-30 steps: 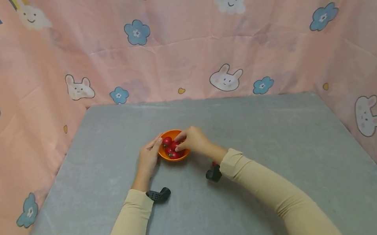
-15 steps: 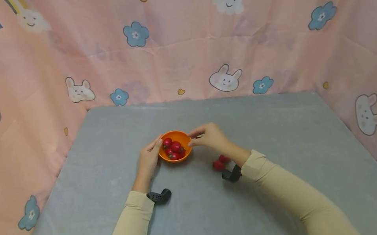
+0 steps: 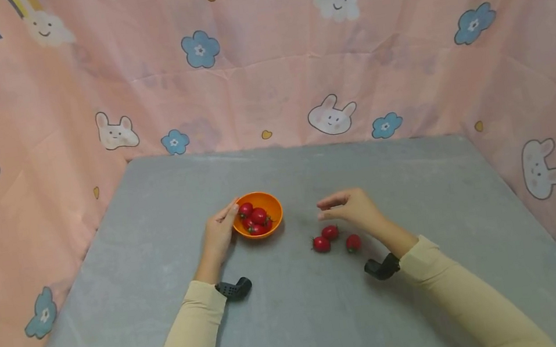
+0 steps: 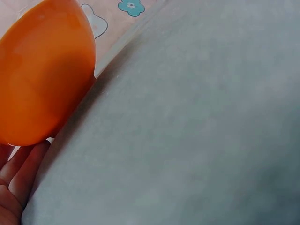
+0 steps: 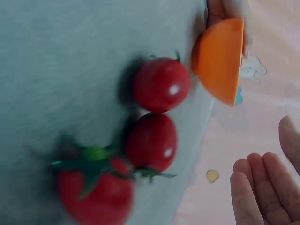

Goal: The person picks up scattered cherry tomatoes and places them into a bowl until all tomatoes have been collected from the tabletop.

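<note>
My left hand [image 3: 218, 239] holds the left rim of an orange bowl [image 3: 274, 204], thumb at the inner edge and fingers outside. Several cherry tomatoes [image 3: 258, 216] lie in the bowl. In the left wrist view, fingers [image 4: 27, 171] press against the bowl's outer wall [image 4: 47, 70]. To the right of the bowl, my right hand [image 3: 359, 209] hovers with extended, slightly bent fingers and nothing between them. Below it, three cherry tomatoes rest on the table: one at left [image 3: 321, 244], one behind it [image 3: 330, 232], one at right [image 3: 353, 243]. The right wrist view shows their green stems.
A grey tabletop [image 3: 298, 323] carries everything. Pink printed cloth [image 3: 257, 94] hangs along its back and both sides. A black wrist device [image 3: 235, 289] sits at the left cuff, another black device [image 3: 382, 267] at the right cuff, low over the table.
My right hand has come out of the bowl and moved right, over the loose tomatoes, uncovering all three. The left hand and the bowl have stayed in place.
</note>
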Demonstrator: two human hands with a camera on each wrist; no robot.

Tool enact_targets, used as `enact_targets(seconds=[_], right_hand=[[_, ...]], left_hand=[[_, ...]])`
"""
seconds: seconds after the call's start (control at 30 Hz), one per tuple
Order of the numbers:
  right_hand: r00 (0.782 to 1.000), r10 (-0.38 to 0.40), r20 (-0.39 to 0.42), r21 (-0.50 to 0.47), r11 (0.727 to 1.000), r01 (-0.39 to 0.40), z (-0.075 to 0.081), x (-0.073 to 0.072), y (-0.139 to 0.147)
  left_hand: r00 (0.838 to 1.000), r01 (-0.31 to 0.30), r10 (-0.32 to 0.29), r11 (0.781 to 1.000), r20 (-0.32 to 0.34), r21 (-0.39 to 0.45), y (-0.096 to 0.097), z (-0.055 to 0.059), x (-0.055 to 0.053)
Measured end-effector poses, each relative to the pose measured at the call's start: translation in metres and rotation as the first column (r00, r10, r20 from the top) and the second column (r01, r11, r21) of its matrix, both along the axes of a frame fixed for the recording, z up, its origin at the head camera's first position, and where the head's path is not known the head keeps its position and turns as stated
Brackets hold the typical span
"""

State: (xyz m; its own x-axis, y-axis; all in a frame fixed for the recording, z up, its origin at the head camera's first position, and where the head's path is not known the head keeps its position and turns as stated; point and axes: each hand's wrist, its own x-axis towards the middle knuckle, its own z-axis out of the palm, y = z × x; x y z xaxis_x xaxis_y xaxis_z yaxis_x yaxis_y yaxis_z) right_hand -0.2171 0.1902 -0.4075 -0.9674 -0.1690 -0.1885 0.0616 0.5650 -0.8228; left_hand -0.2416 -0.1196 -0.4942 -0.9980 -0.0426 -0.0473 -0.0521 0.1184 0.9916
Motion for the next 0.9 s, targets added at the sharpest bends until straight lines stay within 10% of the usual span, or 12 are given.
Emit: enact_targets(seconds=[0.9], right_hand=[[0.994, 0.088, 0.064, 0.008, 0.996, -0.089, -0.043, 0.001, 0.034]], left_hand=[[1.0, -0.008, 0.008, 1.0, 0.018, 0.013, -0.002, 0.0, -0.003]])
